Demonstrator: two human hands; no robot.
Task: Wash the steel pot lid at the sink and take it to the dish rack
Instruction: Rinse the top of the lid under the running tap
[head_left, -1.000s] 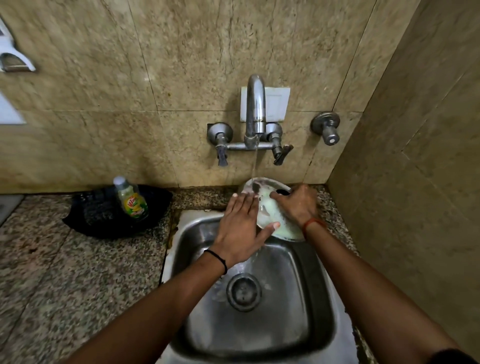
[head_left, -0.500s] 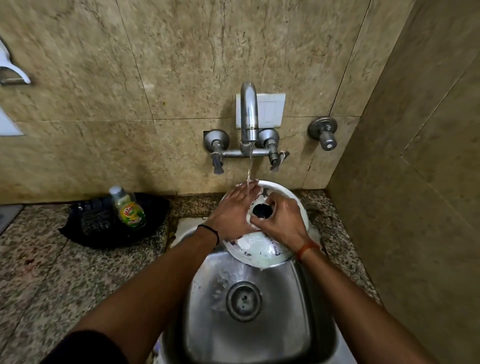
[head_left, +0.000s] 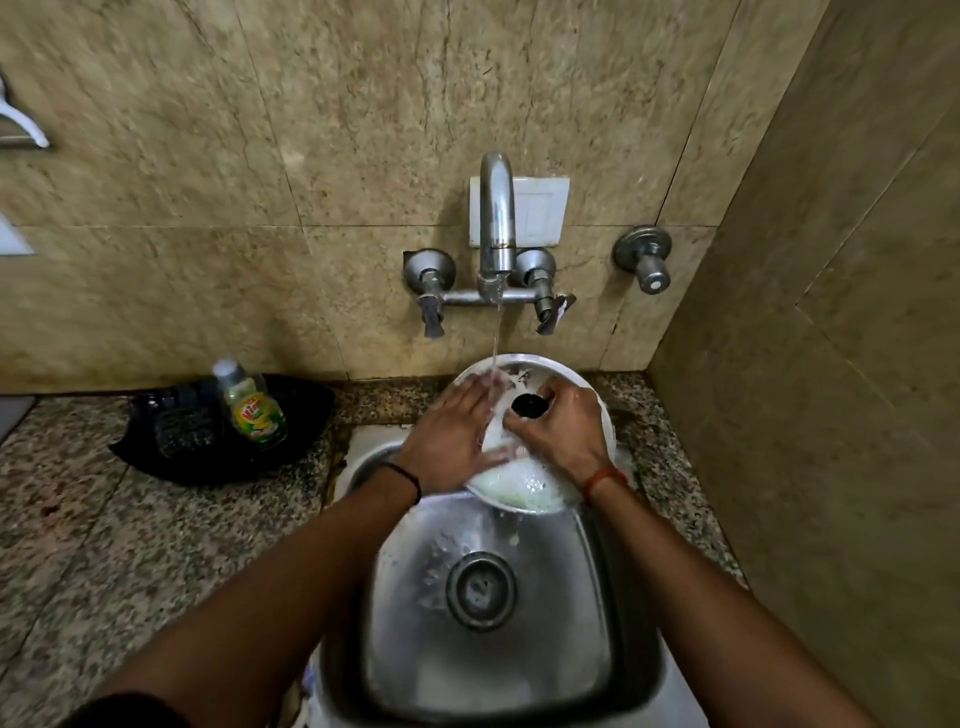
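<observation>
Forearms reach over a steel sink (head_left: 613, 597) where the right hand (head_left: 563, 434) grips the black knob (head_left: 525, 405) of a soapy steel pot lid (head_left: 524, 486), left hand (head_left: 457, 431) spread flat on it under the running tap (head_left: 496, 228)

2 bare forearms, uncovered from elbow to wrist. Left hand (head_left: 451, 435): thin black band (head_left: 405, 477) around the wrist, dark sleeve edge (head_left: 124, 711) near the elbow at the bottom of the frame. Right hand (head_left: 563, 434): narrow orange-red thread (head_left: 602, 479) tied around the wrist. No rings or gloves visible on either hand.
</observation>
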